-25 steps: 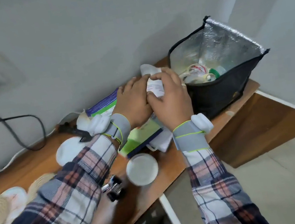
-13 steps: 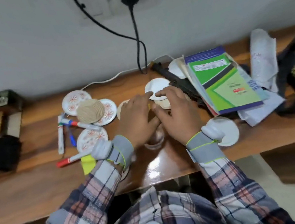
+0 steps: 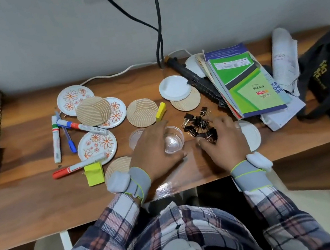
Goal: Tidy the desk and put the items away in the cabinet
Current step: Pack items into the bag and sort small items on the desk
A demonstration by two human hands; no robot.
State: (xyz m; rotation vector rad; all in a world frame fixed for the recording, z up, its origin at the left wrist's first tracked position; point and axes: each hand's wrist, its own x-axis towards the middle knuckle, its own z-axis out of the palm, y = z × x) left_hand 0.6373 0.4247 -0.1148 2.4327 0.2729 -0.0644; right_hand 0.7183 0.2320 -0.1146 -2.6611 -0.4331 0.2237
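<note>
Left hand [image 3: 153,149]: my fingers are curled round the clear cup [image 3: 173,141], with the thumb on its near side and the fingertips over its far rim. The cup stands upright on the desk [image 3: 40,197], mouth up.
Right hand [image 3: 225,142]: my fingers are bent, and the thumb and fingertips pinch a few binder clips [image 3: 197,122] at the near end of the heap.
Clips: a loose black heap, touching my right fingertips and running away from them, forward and to the left.
Heap's long axis: slanted, from my right thumb toward the far left.
Key relation: the cup's mouth lies just left of my right fingers, between my two hands. The heap's edge is just beside the cup's right rim.
Nearer hand: the right is on the clips, while the left only steadies the cup.
Next move, as I judge it: a short carry leftward, then drop the clips into the mouth.
Risk: the clips' wire handles look tangled, so strays may drag along.
Cabinet: not in view.
</note>
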